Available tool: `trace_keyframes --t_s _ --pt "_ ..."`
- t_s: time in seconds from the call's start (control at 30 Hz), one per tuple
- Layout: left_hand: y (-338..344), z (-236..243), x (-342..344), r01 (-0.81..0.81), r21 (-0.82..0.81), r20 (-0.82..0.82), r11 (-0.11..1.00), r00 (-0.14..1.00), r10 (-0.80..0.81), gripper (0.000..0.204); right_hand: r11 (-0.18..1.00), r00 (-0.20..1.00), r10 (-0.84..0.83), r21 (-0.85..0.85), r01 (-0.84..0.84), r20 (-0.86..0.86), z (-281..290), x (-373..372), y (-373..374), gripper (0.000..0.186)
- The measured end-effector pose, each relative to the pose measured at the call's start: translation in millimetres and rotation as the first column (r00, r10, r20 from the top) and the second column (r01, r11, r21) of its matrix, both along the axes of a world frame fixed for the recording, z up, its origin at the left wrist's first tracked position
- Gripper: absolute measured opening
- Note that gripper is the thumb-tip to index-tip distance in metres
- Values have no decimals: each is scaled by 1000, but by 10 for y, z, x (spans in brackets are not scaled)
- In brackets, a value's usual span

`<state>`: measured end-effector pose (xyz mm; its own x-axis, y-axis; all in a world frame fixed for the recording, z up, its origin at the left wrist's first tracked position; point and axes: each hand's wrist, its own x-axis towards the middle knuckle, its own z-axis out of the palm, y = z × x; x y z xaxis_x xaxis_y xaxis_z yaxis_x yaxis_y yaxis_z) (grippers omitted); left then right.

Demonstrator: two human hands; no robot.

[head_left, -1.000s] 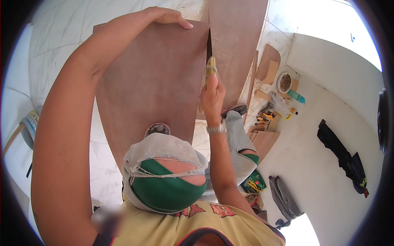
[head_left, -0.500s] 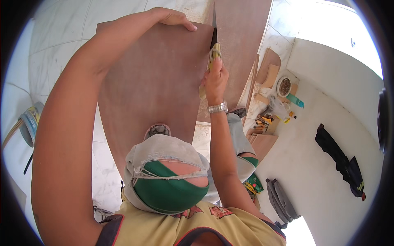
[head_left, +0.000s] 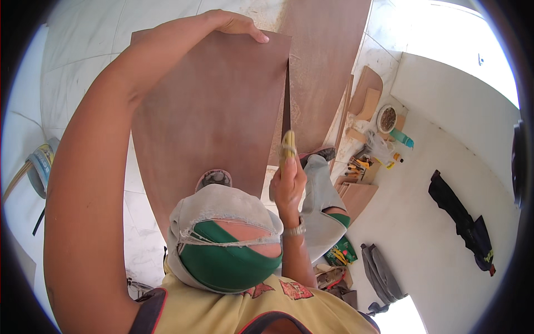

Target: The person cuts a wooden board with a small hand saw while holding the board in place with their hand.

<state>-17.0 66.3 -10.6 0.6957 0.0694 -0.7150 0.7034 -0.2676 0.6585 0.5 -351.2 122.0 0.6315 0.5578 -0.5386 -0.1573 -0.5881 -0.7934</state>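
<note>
My right hand [head_left: 288, 189] is wrapped round the yellowish handle of a handsaw [head_left: 287, 106]. The saw's dark blade runs away from me along the right edge of a large brown board [head_left: 206, 100]. At the board's far edge my left hand [head_left: 236, 23] grips the rim, its arm reaching round from the left; some of its fingers are hidden. My shoe [head_left: 215, 178] shows against the near part of the board, just ahead of my bent knee. A second brown board [head_left: 325, 61], dusted with sawdust, lies to the right of the blade.
On the right floor are wood offcuts [head_left: 366, 92], a round tub [head_left: 386, 118], a teal bottle [head_left: 401, 137] and several small hand tools [head_left: 359, 165]. Dark clothing [head_left: 461, 220] and a grey cloth [head_left: 382, 273] lie farther right. Light marbled tiles [head_left: 83, 83] show at left.
My right hand has drawn the saw back toward me, so more of the blade shows. My left hand stays at the board's far edge.
</note>
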Motion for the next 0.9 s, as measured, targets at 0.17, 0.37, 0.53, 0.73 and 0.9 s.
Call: trace_keyframes --t_s 0.17,0.37,0.53,0.73,0.9 --pt "-60 -117 185 31 3 71 1000 997 -31 74 998 1000 0 65 -1 12 -745 850 1328 46" --pt "-14 -92 -23 -14 46 33 999 999 13 72 997 1000 -23 72 25 -18 -173 26 -98 53" --pt "7 -50 11 -65 -24 -37 998 997 64 70 993 1000 6 116 -5 -5 -544 416 714 43" --pt "-67 -116 -30 49 48 4 998 999 -50 71 996 998 -13 84 18 -56 -573 327 563 46" --pt "-7 105 -11 30 14 11 999 999 -30 71 998 998 -51 26 52 -30 -44 24 71 50"
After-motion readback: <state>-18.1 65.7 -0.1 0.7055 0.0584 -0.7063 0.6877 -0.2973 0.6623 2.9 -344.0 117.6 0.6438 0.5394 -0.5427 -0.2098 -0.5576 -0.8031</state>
